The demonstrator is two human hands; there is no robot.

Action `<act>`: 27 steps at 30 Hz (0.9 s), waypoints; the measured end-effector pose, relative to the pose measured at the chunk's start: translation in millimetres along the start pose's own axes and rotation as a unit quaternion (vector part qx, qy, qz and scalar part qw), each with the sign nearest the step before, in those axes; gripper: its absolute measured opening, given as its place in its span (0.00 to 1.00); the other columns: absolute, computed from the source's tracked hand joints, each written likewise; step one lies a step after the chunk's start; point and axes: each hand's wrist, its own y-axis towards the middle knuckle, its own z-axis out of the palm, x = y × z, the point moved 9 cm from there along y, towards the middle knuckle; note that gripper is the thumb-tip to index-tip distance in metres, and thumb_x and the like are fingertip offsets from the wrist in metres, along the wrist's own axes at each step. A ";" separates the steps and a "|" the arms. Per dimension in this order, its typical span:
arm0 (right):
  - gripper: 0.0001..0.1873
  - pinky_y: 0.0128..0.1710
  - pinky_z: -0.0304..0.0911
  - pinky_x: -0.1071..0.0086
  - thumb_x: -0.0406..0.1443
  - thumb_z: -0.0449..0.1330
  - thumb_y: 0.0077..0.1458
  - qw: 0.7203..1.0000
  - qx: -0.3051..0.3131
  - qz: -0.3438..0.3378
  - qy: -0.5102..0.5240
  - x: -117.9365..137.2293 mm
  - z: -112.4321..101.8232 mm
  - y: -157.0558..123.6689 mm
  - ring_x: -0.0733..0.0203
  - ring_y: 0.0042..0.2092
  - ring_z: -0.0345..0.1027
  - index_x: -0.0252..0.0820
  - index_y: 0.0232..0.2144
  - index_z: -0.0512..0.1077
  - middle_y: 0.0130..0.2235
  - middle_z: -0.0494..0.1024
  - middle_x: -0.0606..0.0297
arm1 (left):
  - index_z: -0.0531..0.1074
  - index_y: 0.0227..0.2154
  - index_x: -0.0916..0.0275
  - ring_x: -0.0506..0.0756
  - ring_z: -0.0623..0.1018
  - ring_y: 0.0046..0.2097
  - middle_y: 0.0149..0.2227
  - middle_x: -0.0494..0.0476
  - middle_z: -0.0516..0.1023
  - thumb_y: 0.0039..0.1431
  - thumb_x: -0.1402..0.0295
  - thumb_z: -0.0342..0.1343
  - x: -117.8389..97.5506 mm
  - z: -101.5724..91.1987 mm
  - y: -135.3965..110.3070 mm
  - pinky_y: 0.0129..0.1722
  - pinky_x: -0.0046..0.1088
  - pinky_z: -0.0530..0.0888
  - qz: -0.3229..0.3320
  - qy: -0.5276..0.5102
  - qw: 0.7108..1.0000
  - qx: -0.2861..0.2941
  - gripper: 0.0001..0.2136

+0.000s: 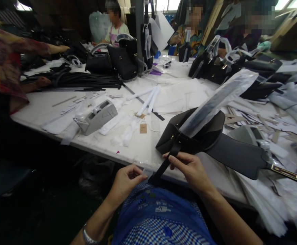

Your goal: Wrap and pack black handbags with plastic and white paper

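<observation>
A black handbag [163, 139] lies open near the table's front edge, its flap [236, 154] folded out to the right. A handle in clear plastic wrap [218, 98] rises from it. My right hand [191, 168] pinches the black strap [165, 166] that hangs from the bag's side over the edge toward my apron. My left hand [129, 180] is closed, thumb and forefinger together, at a small translucent piece of tape [147, 173] by the strap's lower end. Part of this piece is hidden by the fingers.
One grey tape dispenser [97, 117] stands left, another [247, 136] right behind the flap. A brown tag [143, 128], white strips [149, 100] and paper scraps litter the table [107, 146]. Black bags [124, 61] and straps [87, 80] lie farther back. Several co-workers sit or stand around.
</observation>
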 end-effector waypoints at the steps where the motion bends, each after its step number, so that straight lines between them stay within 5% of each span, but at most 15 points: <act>1: 0.17 0.33 0.67 0.69 0.47 0.66 0.56 1.000 -0.011 -0.003 0.011 -0.3 -0.6 1.1 0.63 0.31 0.69 0.43 0.40 0.82 0.37 0.82 0.62 | 0.76 0.24 0.62 0.54 0.76 0.30 0.26 0.55 0.79 0.47 0.61 0.68 1.6 0.6 -1.3 0.31 0.27 0.70 -0.001 0.009 1.000 0.007 0.11; 6: 0.14 0.34 0.66 0.70 0.46 0.66 0.56 0.998 -0.051 -0.021 0.032 1.1 -3.5 6.5 0.63 0.32 0.69 0.44 0.40 0.82 0.37 0.82 0.63 | 0.77 0.25 0.62 0.54 0.77 0.31 0.28 0.56 0.81 0.49 0.61 0.67 6.8 3.0 -5.5 0.32 0.27 0.71 -0.004 0.024 0.999 0.031 0.09; 18: 0.19 0.29 0.65 0.70 0.49 0.64 0.54 0.998 -0.036 0.017 -0.055 5.7 2.8 5.4 0.59 0.30 0.70 0.41 0.37 0.83 0.29 0.80 0.63 | 0.80 0.32 0.62 0.57 0.81 0.35 0.33 0.58 0.84 0.50 0.61 0.66 -1.7 17.6 -3.3 0.35 0.28 0.74 -0.028 -0.062 0.996 0.052 0.10; 27: 0.21 0.48 0.68 0.59 0.50 0.59 0.60 0.996 -0.051 -0.004 -0.079 -12.0 -5.9 -7.8 0.46 0.44 0.75 0.42 0.29 0.81 0.33 0.82 0.61 | 0.81 0.34 0.62 0.56 0.81 0.34 0.33 0.57 0.84 0.55 0.55 0.64 -52.8 58.8 18.8 0.33 0.27 0.75 0.044 -0.065 0.995 0.061 0.14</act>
